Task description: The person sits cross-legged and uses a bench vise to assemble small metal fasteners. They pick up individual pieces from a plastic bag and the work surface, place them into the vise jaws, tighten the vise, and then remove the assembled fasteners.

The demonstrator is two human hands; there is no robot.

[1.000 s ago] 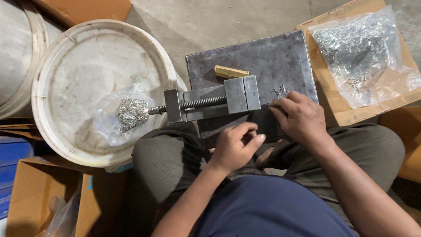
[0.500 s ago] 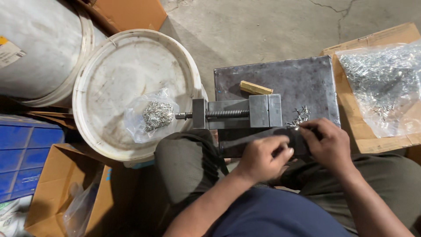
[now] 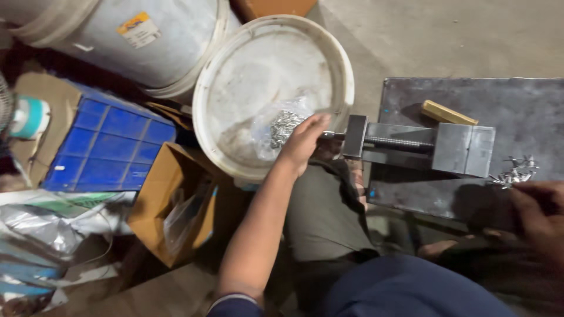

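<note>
Left hand at the vise screw, right hand at the small metal parts.

The left hand (image 3: 302, 144) reaches over the near rim of the white bucket (image 3: 223, 64), its fingers curled about the screw end of the grey vise (image 3: 423, 147); a clear bag of shiny metal pieces (image 3: 282, 126) lies just beside it inside the bucket. The vise sits along the left edge of the dark steel plate (image 3: 529, 105), a brass bar (image 3: 446, 113) behind it. The right hand (image 3: 537, 214), at the plate's near edge, touches a small cluster of metal parts (image 3: 514, 173); whether its fingers pinch them I cannot tell.
</note>
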